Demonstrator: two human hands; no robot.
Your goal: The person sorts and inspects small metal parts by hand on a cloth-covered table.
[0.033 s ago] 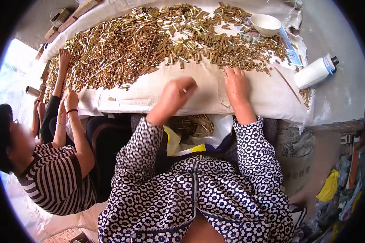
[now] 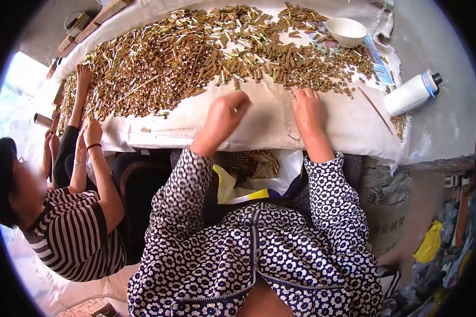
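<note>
A broad heap of small brass tubes (image 2: pixel 195 58) covers the far half of a table draped in white cloth (image 2: pixel 259 127). My left hand (image 2: pixel 225 119) is lifted above the bare cloth near the heap's front edge. Its fingers are curled together, and whatever is inside them is hidden. My right hand (image 2: pixel 308 108) lies palm down on the cloth, its fingertips touching the nearest brass pieces. In my lap, an open white and yellow plastic bag (image 2: pixel 254 169) holds more brass tubes.
A white bowl (image 2: pixel 346 30) sits at the heap's far right. A white bottle with a dark cap (image 2: pixel 412 94) lies at the right, beside a thin stick (image 2: pixel 375 110). A person in a striped shirt (image 2: pixel 74 238) sits on my left, with hands (image 2: pixel 92 132) at the table.
</note>
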